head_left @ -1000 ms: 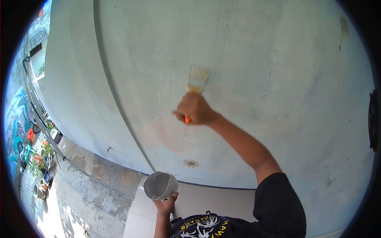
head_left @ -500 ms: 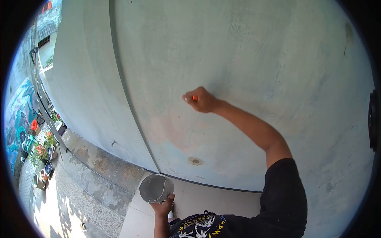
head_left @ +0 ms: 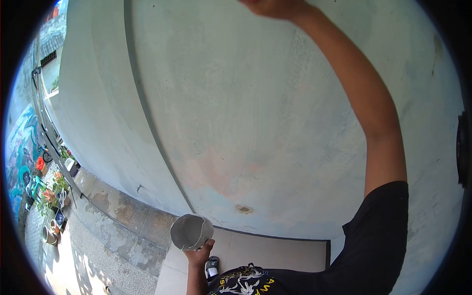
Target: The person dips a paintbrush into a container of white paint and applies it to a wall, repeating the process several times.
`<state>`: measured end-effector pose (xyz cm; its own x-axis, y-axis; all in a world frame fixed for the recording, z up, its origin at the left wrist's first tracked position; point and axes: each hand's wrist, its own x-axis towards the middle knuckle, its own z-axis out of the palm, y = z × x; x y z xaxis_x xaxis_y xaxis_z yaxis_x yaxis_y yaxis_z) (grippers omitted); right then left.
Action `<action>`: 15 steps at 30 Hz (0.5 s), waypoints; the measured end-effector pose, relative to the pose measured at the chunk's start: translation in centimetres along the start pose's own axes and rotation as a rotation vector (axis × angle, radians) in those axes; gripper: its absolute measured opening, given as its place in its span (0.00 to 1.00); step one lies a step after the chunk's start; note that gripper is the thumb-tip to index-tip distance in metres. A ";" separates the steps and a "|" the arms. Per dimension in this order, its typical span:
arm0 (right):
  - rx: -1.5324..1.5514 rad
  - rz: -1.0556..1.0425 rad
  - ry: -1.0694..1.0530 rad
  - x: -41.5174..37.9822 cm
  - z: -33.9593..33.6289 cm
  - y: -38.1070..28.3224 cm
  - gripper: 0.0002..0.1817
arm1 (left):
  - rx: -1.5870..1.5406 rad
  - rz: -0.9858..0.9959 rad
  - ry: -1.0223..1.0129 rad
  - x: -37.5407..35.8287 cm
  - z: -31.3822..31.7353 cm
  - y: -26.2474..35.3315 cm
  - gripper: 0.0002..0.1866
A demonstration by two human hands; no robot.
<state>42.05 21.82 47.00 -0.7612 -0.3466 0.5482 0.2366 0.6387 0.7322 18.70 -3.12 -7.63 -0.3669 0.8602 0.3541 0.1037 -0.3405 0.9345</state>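
Observation:
My left hand (head_left: 199, 254) grips a grey, round, open-topped container (head_left: 208, 229) by its lower right side, low in front of the wall. A smooth grey layer shows inside it, and its rim looks uneven. My right hand (head_left: 278, 7) is raised to the top edge of the view, close to the pale grey-green wall (head_left: 236, 108). The frame cuts off its fingers. Half a second ago that fist was closed round a tool with an orange end; now the tool is out of sight.
A vertical ridge (head_left: 147, 110) runs down the wall, and a brown damaged patch (head_left: 244, 209) marks its lower part. Light floor tiles (head_left: 246, 250) lie below, beside a rough concrete strip (head_left: 115, 211). Potted plants (head_left: 49, 196) stand at the far left. A dark object (head_left: 462, 150) sits at the right edge.
My right hand has moved up the wall from mid-view to the top edge, with the arm stretched higher. My left hand and the container have barely moved.

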 end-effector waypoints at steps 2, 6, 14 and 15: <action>-0.015 0.033 -0.132 -4.4 2.5 -5.0 0.19 | -0.067 0.016 0.020 0.3 0.4 0.4 0.42; 0.343 0.188 -0.143 -13.9 7.4 -18.5 0.20 | 0.041 -0.021 -0.033 -0.2 -0.6 -0.1 0.42; 0.872 0.666 -0.314 -30.6 16.9 -43.4 0.17 | 0.064 -0.129 0.056 -6.1 -2.8 1.3 0.48; 0.934 0.838 -0.356 -31.9 17.8 -45.5 0.16 | 0.064 -0.132 0.071 -7.4 -3.2 1.0 0.48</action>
<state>44.84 16.08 -11.00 -0.7390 0.4955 0.4564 0.3174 0.8537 -0.4129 18.57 -11.06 -9.47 -0.4455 0.8662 0.2264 0.1084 -0.1988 0.9740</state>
